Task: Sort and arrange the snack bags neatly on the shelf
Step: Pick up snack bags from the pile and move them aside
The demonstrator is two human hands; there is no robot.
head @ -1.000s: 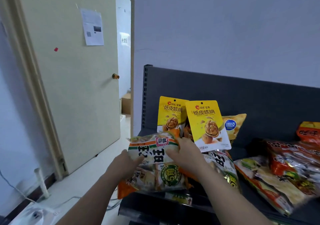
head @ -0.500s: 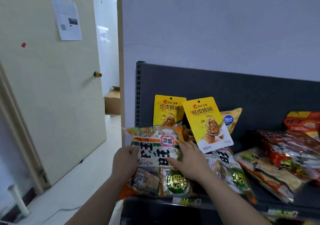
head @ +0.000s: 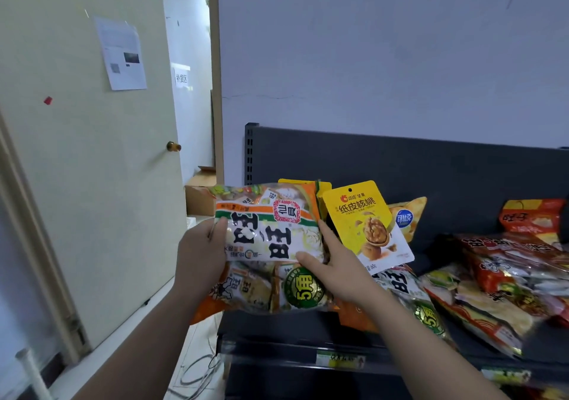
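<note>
**Status:** sorting is in progress, est. under halfway.

**Hands:** L hand [head: 200, 255] and R hand [head: 335, 273] are gripping the green-and-orange cracker bag [head: 268, 236] by its two side edges. Thumbs are lying over the front and fingers are going behind. Hands are apart, one per side.

**Bag position:** bag is being held face-out at the left end of the shelf [head: 292, 329], w/ its lower part hanging over the front-left corner. Cannot tell whether it is resting on the deck or being carried clear.

**Appearing done:**
- Two yellow walnut pouches are standing against the back panel [head: 431, 165].
- The front pouch [head: 363, 221] is leaning to the right.
- The rear pouch [head: 324, 188] is mostly hiding behind the held bag.
- A yellow chip bag [head: 406, 218] is sitting just beside them.

**Outstanding:**
- A second cracker bag [head: 406, 292] is lying flat and skewed just right of R hand, running under the front pouch's lower edge.
- Red bags [head: 508, 261] are piling loosely w/ other pkgs at the right. They are overlapping, and no rows are forming.
- Like pkgs are not yet sitting together.

**Judgement:** bulk of the arranging is remaining. The held bag is needing a slot, prob. next to its match.
</note>
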